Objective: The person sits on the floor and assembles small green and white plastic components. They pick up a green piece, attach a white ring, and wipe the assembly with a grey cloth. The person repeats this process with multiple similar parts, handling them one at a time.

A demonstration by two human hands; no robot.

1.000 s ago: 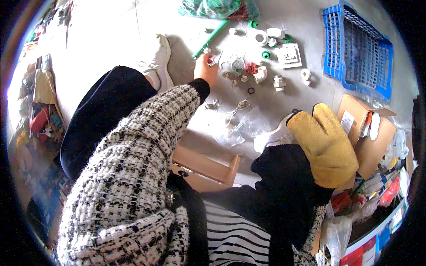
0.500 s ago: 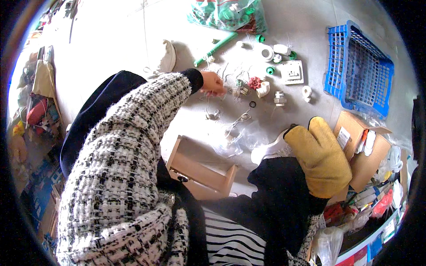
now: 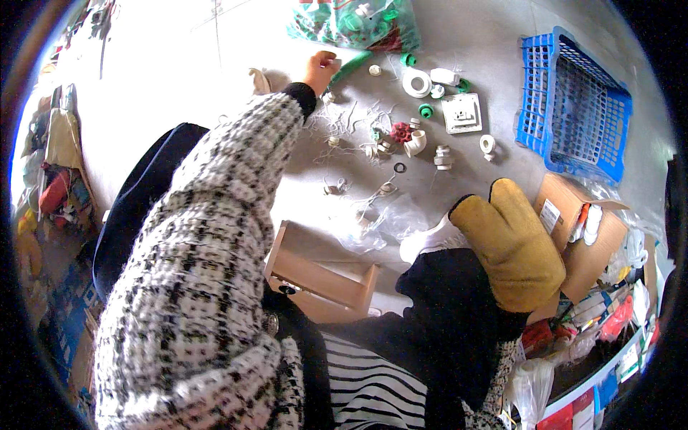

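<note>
My left hand [image 3: 321, 72] reaches out over the floor beside a green pipe [image 3: 351, 66], its fingers curled together. A small pale piece shows at the fingertips, too small to name. Nearer to me lie tangled white threads [image 3: 347, 118], a red valve handle [image 3: 400, 132], a white elbow fitting [image 3: 415, 144] and a metal fitting [image 3: 443, 158]. A tan mitten [image 3: 509, 244] covers my right hand at the right, over a dark-trousered knee. Its fingers are hidden, and nothing shows in its grasp.
A clear bag of green fittings [image 3: 355, 25] lies at the far side. A white wall switch [image 3: 462, 113] and white rings sit mid-right. A blue crate [image 3: 537, 97], an open cardboard box [image 3: 595, 251], a wooden drawer-like box [image 3: 319, 276] and plastic film [image 3: 394, 218] surround the spot.
My left hand has moved away from me, from the threads and small fittings to the green pipe. The mitten stays about where it was; the whole view has shifted slightly.
</note>
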